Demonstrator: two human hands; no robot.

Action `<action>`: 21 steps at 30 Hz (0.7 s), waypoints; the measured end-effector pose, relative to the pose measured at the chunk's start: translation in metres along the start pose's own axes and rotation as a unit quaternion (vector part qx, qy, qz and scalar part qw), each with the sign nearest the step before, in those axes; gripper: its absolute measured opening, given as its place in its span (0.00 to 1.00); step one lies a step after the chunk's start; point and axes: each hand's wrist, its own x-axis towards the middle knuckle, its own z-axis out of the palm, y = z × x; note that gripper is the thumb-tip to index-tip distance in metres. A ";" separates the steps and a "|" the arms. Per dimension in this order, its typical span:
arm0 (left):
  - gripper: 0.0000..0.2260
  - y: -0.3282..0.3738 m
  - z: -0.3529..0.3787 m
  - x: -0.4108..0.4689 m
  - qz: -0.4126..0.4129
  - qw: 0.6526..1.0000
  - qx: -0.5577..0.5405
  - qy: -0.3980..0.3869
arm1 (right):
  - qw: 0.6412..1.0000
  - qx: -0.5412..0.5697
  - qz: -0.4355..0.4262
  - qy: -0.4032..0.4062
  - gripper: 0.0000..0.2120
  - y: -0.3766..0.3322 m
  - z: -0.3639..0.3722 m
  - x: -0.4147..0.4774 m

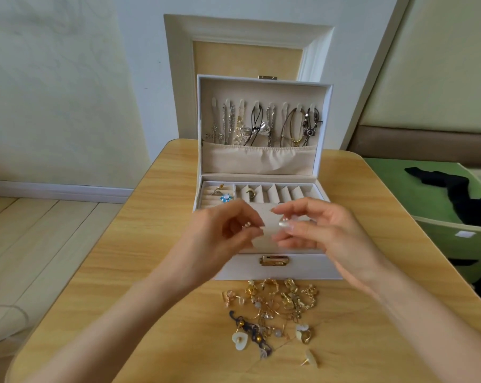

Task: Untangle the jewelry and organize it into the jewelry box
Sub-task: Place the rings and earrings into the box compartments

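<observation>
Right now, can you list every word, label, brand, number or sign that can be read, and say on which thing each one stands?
No text can be read in this picture.
White label on the green bin: too small and blurred to tell if it has print.
Gold clasp on the jewelry box: no visible lettering.

A white, cream-lined jewelry box (264, 268) is standing open on a light wooden table (156, 272), its upright lid displaying a row of hanging silver and dark necklaces (264, 125) above a gathered fabric pocket. Both bare hands are hovering over the box's front tray, the left hand (222, 236) pinching a small pale metal piece (246, 224) and the right hand (322, 230) gripping a pearly white rounded earring (283, 223). A tangled heap of gold-toned earrings and charms (275, 308) is lying on the table just in front of the box.
</observation>
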 end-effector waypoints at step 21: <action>0.02 -0.030 0.001 0.043 -0.043 0.988 0.127 0.070 | 0.945 -0.308 -0.012 0.106 0.06 0.007 0.002 0.128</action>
